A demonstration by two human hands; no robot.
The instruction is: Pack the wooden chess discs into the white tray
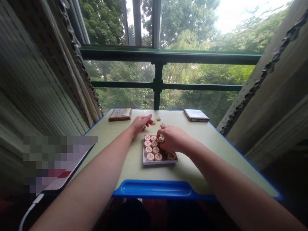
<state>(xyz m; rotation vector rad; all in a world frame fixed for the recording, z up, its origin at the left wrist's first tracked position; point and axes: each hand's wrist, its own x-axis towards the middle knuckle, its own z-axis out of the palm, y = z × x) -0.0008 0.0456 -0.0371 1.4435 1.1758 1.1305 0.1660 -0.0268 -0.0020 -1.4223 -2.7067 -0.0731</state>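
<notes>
A shallow white box (160,162) on the table holds rows of round wooden Chinese chess pieces, several with red characters, such as the chess piece (150,157) in its front left corner. My right hand (172,138) reaches over the box's right side, its fingers closed around a dark-marked chess piece (160,140) at the back. Beyond the box, my left hand (143,123) is low over the table with fingers loosely extended, beside a loose chess piece (154,123). Two more loose pieces, a far chess piece (158,119) and a nearer chess piece (162,124), lie between the hands.
A flat brown-edged box (120,114) lies at the table's back left, and another flat box (196,115) at the back right. A blue tray groove (156,188) lines the front edge. A laptop-like device (72,163) with a white cable is at left. Windows and curtains surround the table (216,154).
</notes>
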